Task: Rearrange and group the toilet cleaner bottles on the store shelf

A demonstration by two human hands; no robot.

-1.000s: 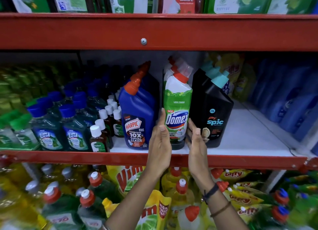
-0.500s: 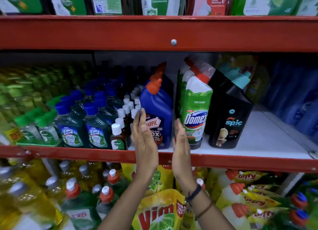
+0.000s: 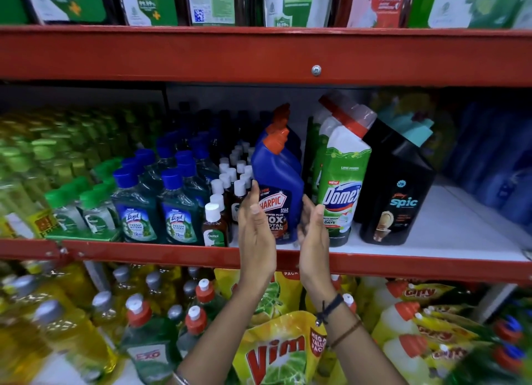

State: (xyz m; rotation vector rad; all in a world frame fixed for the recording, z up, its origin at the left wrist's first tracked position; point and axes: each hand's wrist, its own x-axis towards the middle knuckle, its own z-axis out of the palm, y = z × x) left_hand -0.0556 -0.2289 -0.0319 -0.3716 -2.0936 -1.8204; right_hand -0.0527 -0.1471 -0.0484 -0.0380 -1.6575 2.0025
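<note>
A blue Harpic bottle (image 3: 280, 180) with an orange cap stands at the front of the middle shelf (image 3: 288, 258), another like it behind. My left hand (image 3: 254, 229) lies against its left side, thumb on the label. My right hand (image 3: 313, 235) presses its right side, fingers tucked between it and the green-and-white Domex bottle (image 3: 342, 183). Right of the Domex stands a black Spic bottle (image 3: 397, 200) with a teal cap. More Domex and Spic bottles line up behind these.
Small brown Dettol bottles (image 3: 214, 226) crowd close to the left of the Harpic, then Lizol bottles (image 3: 178, 215). Bare white shelf (image 3: 460, 229) lies right of the Spic. Blue bottles (image 3: 495, 166) stand far right. The red upper shelf beam (image 3: 259, 53) hangs overhead. Dish-wash bottles and Vim pouches (image 3: 276, 353) fill the shelf below.
Both hands left the Domex bottle, shifted left and closed in on either side of the front Harpic bottle. The bottles themselves stand where they were.
</note>
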